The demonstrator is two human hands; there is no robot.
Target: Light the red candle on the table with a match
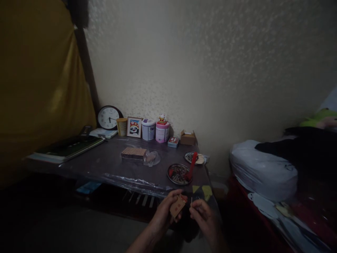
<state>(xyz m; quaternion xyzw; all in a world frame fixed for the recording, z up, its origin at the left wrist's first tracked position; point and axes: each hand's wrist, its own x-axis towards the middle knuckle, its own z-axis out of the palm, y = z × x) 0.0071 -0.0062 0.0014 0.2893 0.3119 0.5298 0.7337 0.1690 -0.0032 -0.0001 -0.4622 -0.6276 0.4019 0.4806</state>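
Note:
My left hand is closed around a small brown cardboard box with red spots on its face and red at its upper end. Just right of it, the fingertips of my right hand pinch a short, thin pale stick. A small gap separates the stick from the box. Both hands are in front of the table's near right corner. Beyond them, a round metal plate holds dark and pale bits, with a red spoon resting in it. Several pale sticks lie on a second plate behind.
On the plastic-covered table are a row of brown pieces, a clear plastic lid and yellow-green pieces. A clock, picture frame, tins and open carton line the wall. A white bag sits right.

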